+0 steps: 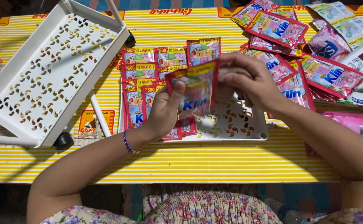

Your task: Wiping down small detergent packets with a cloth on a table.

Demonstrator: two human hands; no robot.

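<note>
Above the white perforated tray, you hold one red sachet between both hands: your left hand has its thumb and fingers closed on the left edge, and your right hand pinches the top right corner. On the tray's left half, rows of sachets already lie overlapped; the right half is bare. To your right a loose pile of sachets waits on the striped table. I'd judge you less than halfway through. A white wheeled rack lies tipped at left
</note>
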